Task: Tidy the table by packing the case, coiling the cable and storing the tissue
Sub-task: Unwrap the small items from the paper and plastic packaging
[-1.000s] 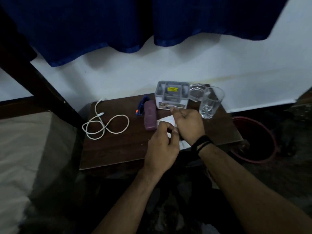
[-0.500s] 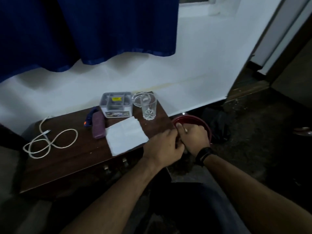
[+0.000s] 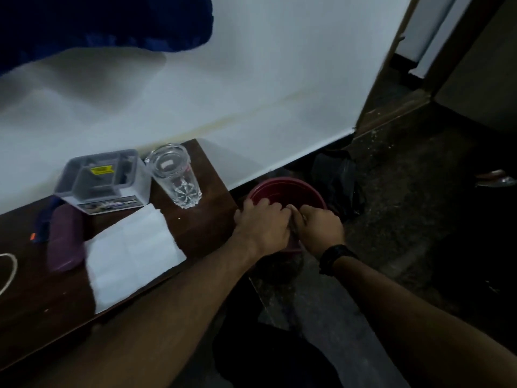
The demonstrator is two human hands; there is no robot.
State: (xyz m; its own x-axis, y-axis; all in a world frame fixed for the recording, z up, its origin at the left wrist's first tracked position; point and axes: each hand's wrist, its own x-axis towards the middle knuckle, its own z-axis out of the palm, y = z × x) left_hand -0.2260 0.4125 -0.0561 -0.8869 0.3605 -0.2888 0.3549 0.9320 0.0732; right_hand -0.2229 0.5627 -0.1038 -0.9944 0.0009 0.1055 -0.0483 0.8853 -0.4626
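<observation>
The white tissue lies unfolded flat on the table; both hands, left and right, curl together, contents unclear.

Dark polished wood table, clear cut glass tumbler, soft white tissue

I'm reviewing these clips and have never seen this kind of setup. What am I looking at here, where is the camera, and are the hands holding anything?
There is no machine: a person wears a camera on the head, looking down at their own arms. The left hand and right hand meet, fingers curled, over a red bucket on the floor beside the table; what they hold, if anything, is too small to tell. On the table lie a white tissue, a purple case, a glass, a grey organiser box and part of a white cable.
</observation>
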